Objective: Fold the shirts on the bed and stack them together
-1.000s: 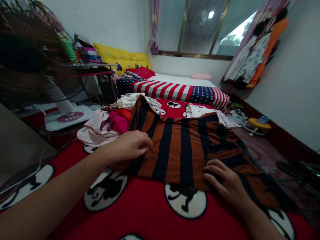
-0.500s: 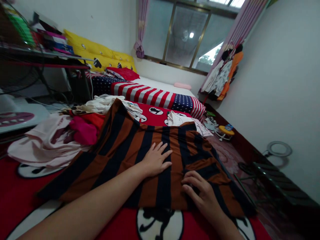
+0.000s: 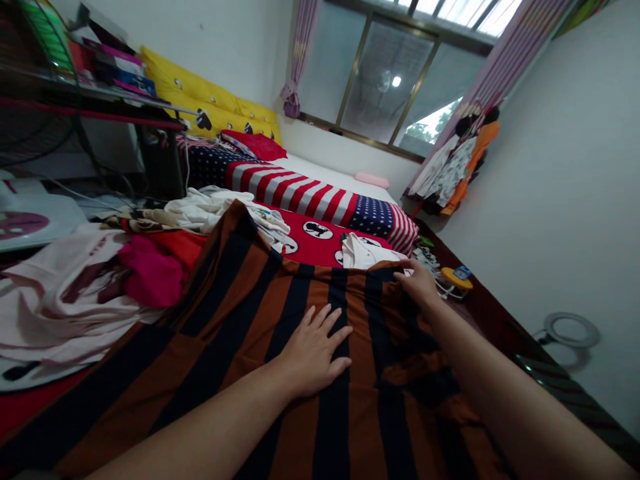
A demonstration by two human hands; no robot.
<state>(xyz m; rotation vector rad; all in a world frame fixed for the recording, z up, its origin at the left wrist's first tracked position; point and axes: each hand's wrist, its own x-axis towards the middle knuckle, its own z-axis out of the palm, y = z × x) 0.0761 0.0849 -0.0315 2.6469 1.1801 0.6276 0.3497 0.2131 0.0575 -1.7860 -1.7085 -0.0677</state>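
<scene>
A brown and black striped garment lies spread over the red bedspread. My left hand rests flat on the middle of the garment, fingers apart. My right hand reaches across to the garment's far right edge and pinches the cloth there. A folded white garment lies just beyond that edge.
A heap of pink, white and magenta clothes sits to the left. A stars-and-stripes blanket and yellow pillows lie farther up the bed. A fan base and dark shelf stand left; clothes hang by the window.
My right hand has moved from the near edge of the striped garment out to its far right edge and taken hold of it. My left hand stays flat on the cloth. The view moved closer.
</scene>
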